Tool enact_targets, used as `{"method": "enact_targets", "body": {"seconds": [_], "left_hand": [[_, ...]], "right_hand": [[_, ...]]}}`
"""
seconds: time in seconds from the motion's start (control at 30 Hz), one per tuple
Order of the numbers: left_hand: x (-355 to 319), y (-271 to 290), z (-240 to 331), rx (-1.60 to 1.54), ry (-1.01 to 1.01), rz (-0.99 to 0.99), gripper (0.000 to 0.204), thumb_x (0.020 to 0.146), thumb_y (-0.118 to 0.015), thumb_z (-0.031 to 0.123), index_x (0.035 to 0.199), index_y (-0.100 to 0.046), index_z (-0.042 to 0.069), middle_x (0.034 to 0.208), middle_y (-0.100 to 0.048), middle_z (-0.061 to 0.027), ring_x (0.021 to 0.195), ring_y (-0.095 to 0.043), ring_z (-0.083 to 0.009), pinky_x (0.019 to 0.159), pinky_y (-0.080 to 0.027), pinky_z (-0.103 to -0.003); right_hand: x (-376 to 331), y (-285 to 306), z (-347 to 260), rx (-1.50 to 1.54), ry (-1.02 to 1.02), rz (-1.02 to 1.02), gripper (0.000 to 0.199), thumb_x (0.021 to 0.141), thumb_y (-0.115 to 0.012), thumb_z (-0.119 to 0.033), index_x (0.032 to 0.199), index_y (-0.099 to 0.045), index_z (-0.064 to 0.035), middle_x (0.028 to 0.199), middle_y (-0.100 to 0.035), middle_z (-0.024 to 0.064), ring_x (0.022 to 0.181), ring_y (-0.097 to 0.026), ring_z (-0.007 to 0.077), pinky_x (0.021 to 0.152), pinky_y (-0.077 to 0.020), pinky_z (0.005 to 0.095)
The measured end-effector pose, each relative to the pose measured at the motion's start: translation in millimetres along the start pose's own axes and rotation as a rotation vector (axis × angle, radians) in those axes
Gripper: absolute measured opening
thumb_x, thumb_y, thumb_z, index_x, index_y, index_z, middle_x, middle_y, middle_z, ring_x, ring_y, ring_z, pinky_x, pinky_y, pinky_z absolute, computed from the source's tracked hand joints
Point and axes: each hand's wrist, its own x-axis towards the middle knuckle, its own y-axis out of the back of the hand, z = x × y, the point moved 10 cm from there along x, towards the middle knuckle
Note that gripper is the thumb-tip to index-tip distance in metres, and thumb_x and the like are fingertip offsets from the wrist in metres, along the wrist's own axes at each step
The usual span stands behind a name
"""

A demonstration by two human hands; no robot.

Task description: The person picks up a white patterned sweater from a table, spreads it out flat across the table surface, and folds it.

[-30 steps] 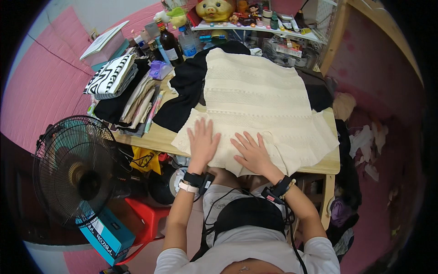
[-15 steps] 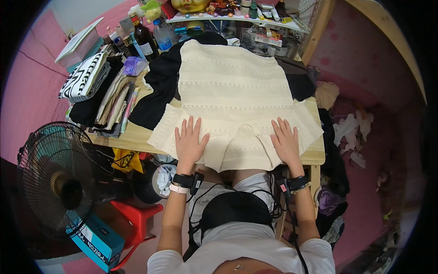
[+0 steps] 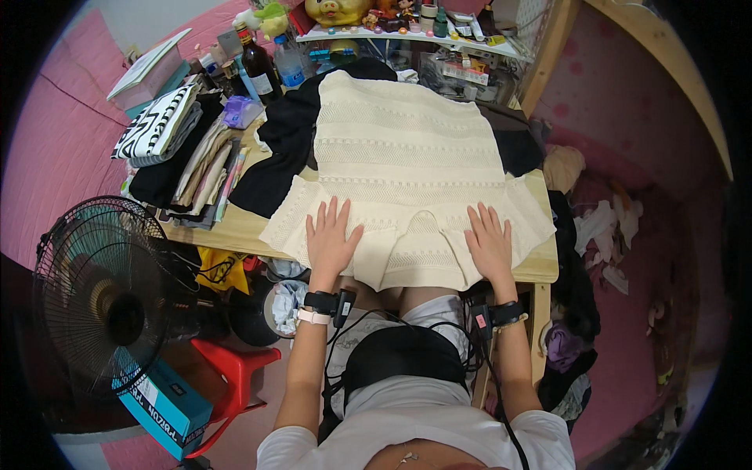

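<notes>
We are pressing one cream knitted garment (image 3: 407,157) flat on the wooden desk (image 3: 205,229), where it is lying spread out with its hem hanging over the near edge. Our left hand (image 3: 330,239) is resting open, fingers spread, palm down on the knit near the hem; our right hand (image 3: 489,243) is lying the same way toward the other side, and neither is gripping anything. One black garment (image 3: 283,149) is lying partly under the cream one. Beside it, one stack of folded clothes (image 3: 184,153) is sitting, topped by a black-and-white patterned piece (image 3: 155,125). One dark glass bottle (image 3: 258,66) is standing at the far edge, below a shelf (image 3: 407,35) carrying one yellow pig figure (image 3: 339,9). On the floor to our left, one black fan (image 3: 102,294), one red stool (image 3: 227,372) and one blue oblong box (image 3: 163,398) are standing close together.
</notes>
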Motion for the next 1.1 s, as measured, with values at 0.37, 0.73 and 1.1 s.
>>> {"method": "enact_targets", "body": {"seconds": [0.37, 0.73, 1.1], "left_hand": [[-8.2, 2.2, 1.7, 0.000, 0.014, 0.023, 0.061, 0.088, -0.048, 0.045, 0.139, -0.040, 0.013, 0.145, -0.034, -0.0148, 0.136, -0.025, -0.0321, 0.110, -0.011, -0.051], [-8.5, 1.2, 1.4, 0.012, 0.021, 0.009, 0.062, 0.088, -0.047, 0.046, 0.140, -0.038, 0.014, 0.146, -0.033, -0.0137, 0.136, -0.025, -0.0312, 0.110, -0.012, -0.051], [-2.0, 0.3, -5.4, -0.007, 0.008, -0.035, 0.063, 0.089, -0.047, 0.047, 0.141, -0.037, 0.013, 0.147, -0.031, -0.0165, 0.137, -0.024, -0.0326, 0.110, -0.009, -0.052]], "right_hand": [[-4.9, -2.1, -1.1, -0.044, 0.008, 0.016, 0.049, 0.093, -0.043, -0.032, 0.138, -0.040, -0.0153, 0.146, -0.034, 0.0081, 0.135, -0.028, 0.0264, 0.109, -0.0140, 0.0525], [-5.7, -2.1, -0.3, -0.025, 0.002, 0.020, 0.049, 0.093, -0.044, -0.033, 0.138, -0.040, -0.0158, 0.145, -0.034, 0.0077, 0.135, -0.027, 0.0258, 0.109, -0.0138, 0.0523], [-0.3, 6.8, 0.0, 0.024, 0.005, -0.071, 0.051, 0.093, -0.042, -0.032, 0.140, -0.037, -0.0136, 0.148, -0.030, 0.0105, 0.137, -0.024, 0.0282, 0.110, -0.0110, 0.0542]]}}
